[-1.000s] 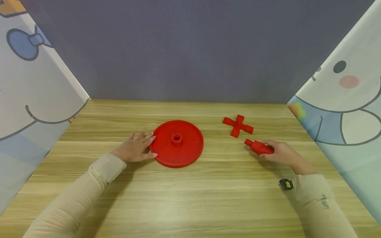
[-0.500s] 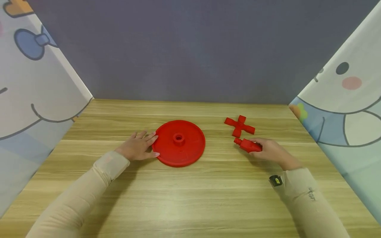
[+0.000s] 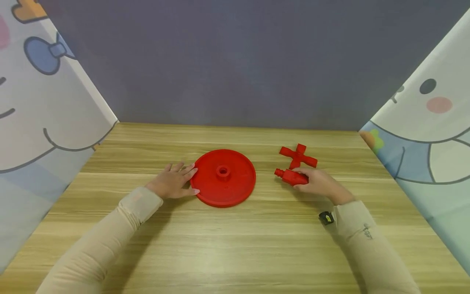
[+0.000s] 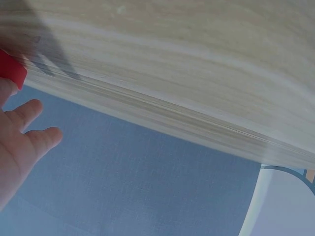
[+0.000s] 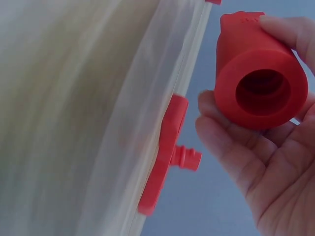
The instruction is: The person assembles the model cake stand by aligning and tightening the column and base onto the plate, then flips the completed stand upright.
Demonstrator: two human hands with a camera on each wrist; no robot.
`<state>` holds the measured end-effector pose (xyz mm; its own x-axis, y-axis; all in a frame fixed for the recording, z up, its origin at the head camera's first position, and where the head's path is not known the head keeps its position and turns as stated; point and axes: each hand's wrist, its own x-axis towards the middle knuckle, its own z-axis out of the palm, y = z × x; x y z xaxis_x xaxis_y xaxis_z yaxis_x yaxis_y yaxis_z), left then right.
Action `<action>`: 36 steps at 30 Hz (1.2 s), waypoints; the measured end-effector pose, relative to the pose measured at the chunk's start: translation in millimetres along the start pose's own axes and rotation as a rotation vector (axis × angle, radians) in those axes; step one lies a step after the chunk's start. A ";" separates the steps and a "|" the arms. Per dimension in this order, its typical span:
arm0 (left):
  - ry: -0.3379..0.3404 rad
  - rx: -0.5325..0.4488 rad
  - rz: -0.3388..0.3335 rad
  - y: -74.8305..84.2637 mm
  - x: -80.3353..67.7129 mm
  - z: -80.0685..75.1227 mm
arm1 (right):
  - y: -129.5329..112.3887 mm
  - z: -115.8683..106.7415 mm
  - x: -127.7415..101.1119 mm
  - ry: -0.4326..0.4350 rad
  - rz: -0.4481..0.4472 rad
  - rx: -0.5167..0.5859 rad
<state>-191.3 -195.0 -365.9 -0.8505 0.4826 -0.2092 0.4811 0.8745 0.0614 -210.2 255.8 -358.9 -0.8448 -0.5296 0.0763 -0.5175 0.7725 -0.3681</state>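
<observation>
A red round base (image 3: pixel 240 183) with a raised socket at its centre lies flat on the table. My left hand (image 3: pixel 170 182) rests at its left rim, fingers spread and thumb touching the edge. The left wrist view catches only a corner of the base (image 4: pixel 11 71) beside the fingers. In my right hand (image 3: pixel 320 185) I grip a red tube (image 3: pixel 292 178), its ribbed peg pointing left toward the base. The right wrist view shows the tube's round hollow end (image 5: pixel 231 69). Just behind that hand lies a red cross-shaped piece (image 3: pixel 299 156); a ribbed peg sticks out of it (image 5: pixel 165 157).
The wood-grain table (image 3: pixel 220 245) ends at a grey-blue back panel (image 3: pixel 235 61). Cartoon-printed side panels (image 3: pixel 73 122) flank it left and right. A small black device (image 3: pixel 326 218) sits at the right sleeve's cuff.
My right hand has carried the red tube leftward, nearer the base and in front of the cross piece. The left hand stays at the base's rim. The head view has shifted slightly.
</observation>
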 end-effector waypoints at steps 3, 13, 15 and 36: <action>-0.007 0.002 -0.006 1.4 -0.1 0.2 | -3.7 3.3 6.2 -0.006 -0.015 -0.005; -0.018 0.018 -0.028 3.5 -0.4 -1.8 | -20.9 10.3 26.5 -0.004 -0.055 -0.005; -0.012 0.023 -0.027 3.1 -0.3 -1.6 | -24.9 11.2 30.7 0.011 -0.081 -0.009; -0.015 0.059 -0.026 2.4 2.2 -0.7 | -68.7 14.7 85.4 -0.076 -0.211 0.033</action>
<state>-192.2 -191.8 -365.5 -0.8599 0.4583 -0.2247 0.4707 0.8823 -0.0019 -244.8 152.3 -340.8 -0.7052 -0.7040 0.0848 -0.6755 0.6307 -0.3820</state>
